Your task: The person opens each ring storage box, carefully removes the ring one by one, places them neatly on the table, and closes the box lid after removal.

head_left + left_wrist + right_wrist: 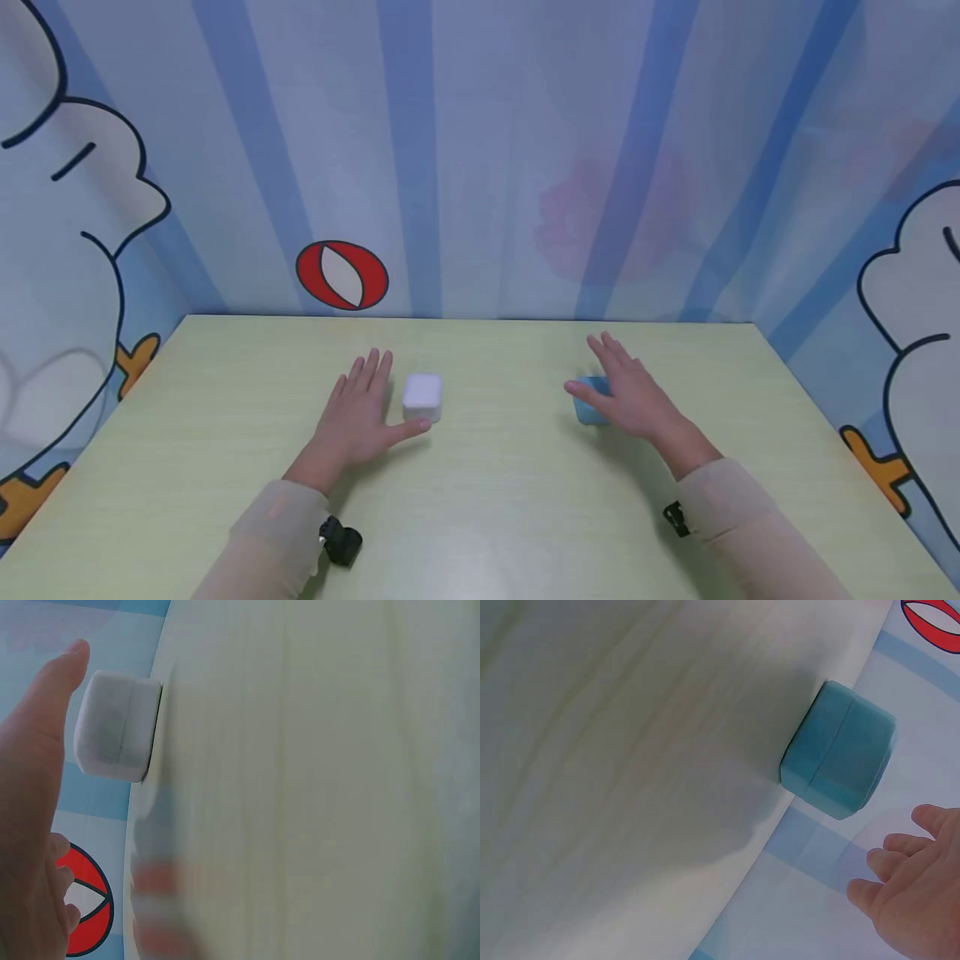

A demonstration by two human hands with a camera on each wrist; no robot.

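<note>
A small white box (pixel 422 396) with rounded corners stands on the pale table (pixel 495 500), left of the middle. My left hand (pixel 358 421) is just left of it, fingers straight and thumb spread out past its near side. In the left wrist view, a thin seam runs round the white box (pixel 116 727). Farther right, a similar light blue box (pixel 588 410) sits partly hidden behind my right hand (pixel 633 396), whose fingers are extended and hold nothing. The right wrist view shows the blue box (pixel 840 750) apart from the fingers, with a seam of its own.
A blue striped backdrop (pixel 480 167) rises along the table's back edge, printed with a red and white ball (pixel 342 276). Cartoon figures line both sides. Black wrist devices (pixel 341 542) show at the cuffs of both sleeves.
</note>
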